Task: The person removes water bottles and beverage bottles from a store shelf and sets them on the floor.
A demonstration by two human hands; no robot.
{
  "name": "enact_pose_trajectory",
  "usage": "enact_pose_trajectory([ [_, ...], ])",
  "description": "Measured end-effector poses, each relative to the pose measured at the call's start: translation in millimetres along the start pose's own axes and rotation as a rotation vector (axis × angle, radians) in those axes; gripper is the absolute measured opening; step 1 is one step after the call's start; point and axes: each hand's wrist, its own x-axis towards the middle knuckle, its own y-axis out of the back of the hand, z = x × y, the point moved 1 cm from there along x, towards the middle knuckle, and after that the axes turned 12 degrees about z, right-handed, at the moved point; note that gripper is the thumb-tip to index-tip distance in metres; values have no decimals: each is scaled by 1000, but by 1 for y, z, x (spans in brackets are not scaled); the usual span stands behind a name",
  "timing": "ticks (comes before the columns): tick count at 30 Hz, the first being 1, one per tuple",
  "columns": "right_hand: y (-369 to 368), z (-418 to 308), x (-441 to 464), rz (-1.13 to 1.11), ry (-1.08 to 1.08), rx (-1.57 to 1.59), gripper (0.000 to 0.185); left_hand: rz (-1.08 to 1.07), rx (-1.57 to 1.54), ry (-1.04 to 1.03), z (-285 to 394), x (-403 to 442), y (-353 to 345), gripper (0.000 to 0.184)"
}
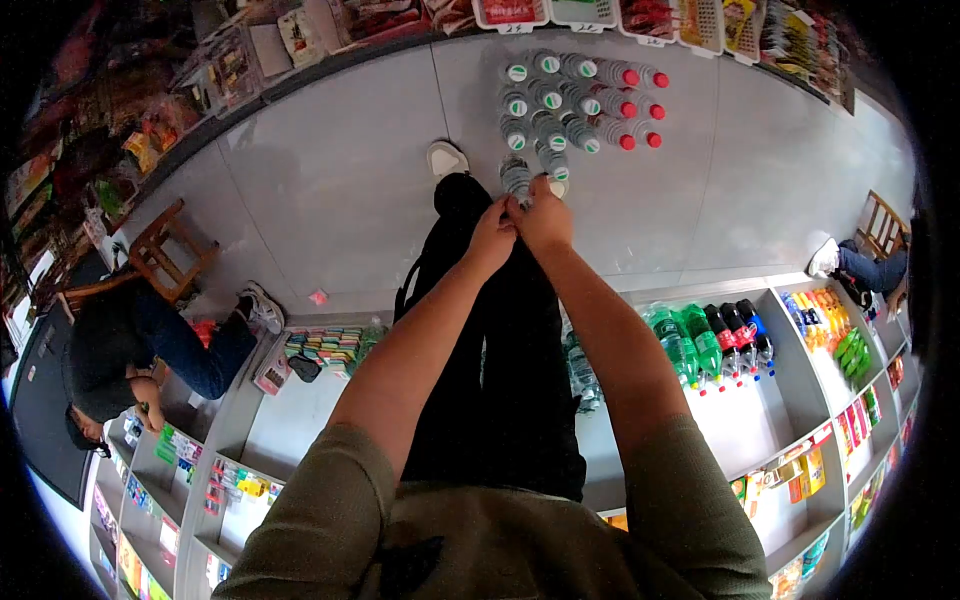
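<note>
A clear plastic water bottle [515,173] is between my hands, just in front of the standing bottles. My left hand [490,240] is closed with its fingertips at the near end of this bottle. Beside it, my right hand [545,217] is closed on the same end, its fingers meeting those of the left. Fingers cover the bottle's cap. Just beyond stand rows of clear bottles with green-and-white caps [549,101], and to their right are bottles with red caps [627,110].
White baskets [583,16] of packets line the far shelf. Behind me, a shelf [745,405] holds green soda bottles [702,338] and dark cola bottles [738,335]. A seated person [125,345] is at left near a wooden chair [170,250]; another person's leg [868,265] shows at right.
</note>
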Motion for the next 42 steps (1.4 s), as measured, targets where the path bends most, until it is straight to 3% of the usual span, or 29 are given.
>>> enact_pose_trajectory([
  [2,-20,10,16,8,3,-26,47,-11,-144,225,5,13,-3,45],
  [5,-49,26,37,-29,-28,-43,46,69,-298,371,-9,40,-1,43],
  [9,-63,31,48,-19,-69,2,45,69,-339,385,-10,55,-6,43],
  [11,-70,34,55,30,-143,2,35,17,-336,435,-21,69,-9,45],
  [21,-85,46,70,114,-195,111,34,27,-306,400,-23,74,-24,49],
  [24,-82,47,60,59,-253,199,36,0,-259,316,-22,65,-25,49],
  [27,-67,42,41,131,-135,117,46,-12,-141,305,0,46,-23,49],
  [29,-41,33,20,24,-170,79,36,-71,132,144,-4,36,-18,48],
  [30,-33,34,12,45,-160,86,36,-74,133,120,-3,29,-15,48],
  [32,-27,49,-3,-124,-93,53,33,-47,483,72,6,10,-9,47],
  [33,-14,50,-11,-157,-73,58,31,-44,483,44,15,-2,-6,47],
  [35,5,59,-28,-156,-20,43,30,-24,765,-98,39,-29,1,45],
  [42,114,81,-66,-40,34,23,30,-1,814,-248,108,-98,33,39],
])
